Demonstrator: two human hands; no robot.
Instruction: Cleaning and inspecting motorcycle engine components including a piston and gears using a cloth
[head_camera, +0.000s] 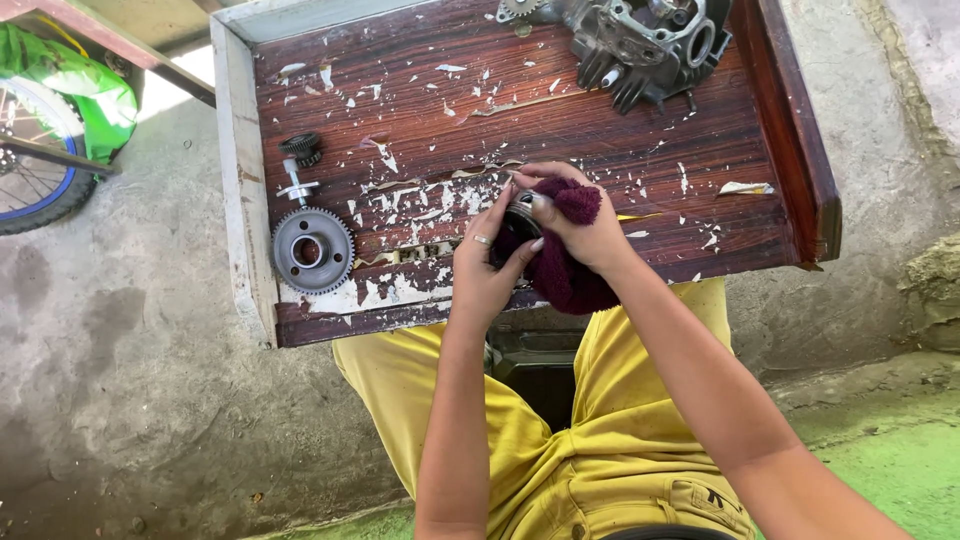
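My left hand (482, 268) grips a small round metal part (520, 214) from below, a ring on one finger. My right hand (580, 225) presses a dark red cloth (562, 272) against the same part from the right and above. Both hands hover over the near edge of a worn wooden table (560, 130) with peeling white paint. Most of the metal part is hidden by fingers and cloth.
A large toothed gear (312, 250), a small shaft piece (296, 186) and a small black gear (301, 148) lie at the table's left. An engine casing (640, 40) sits at the far edge. A bicycle wheel (35, 180) and a green bag (70, 75) stand at left.
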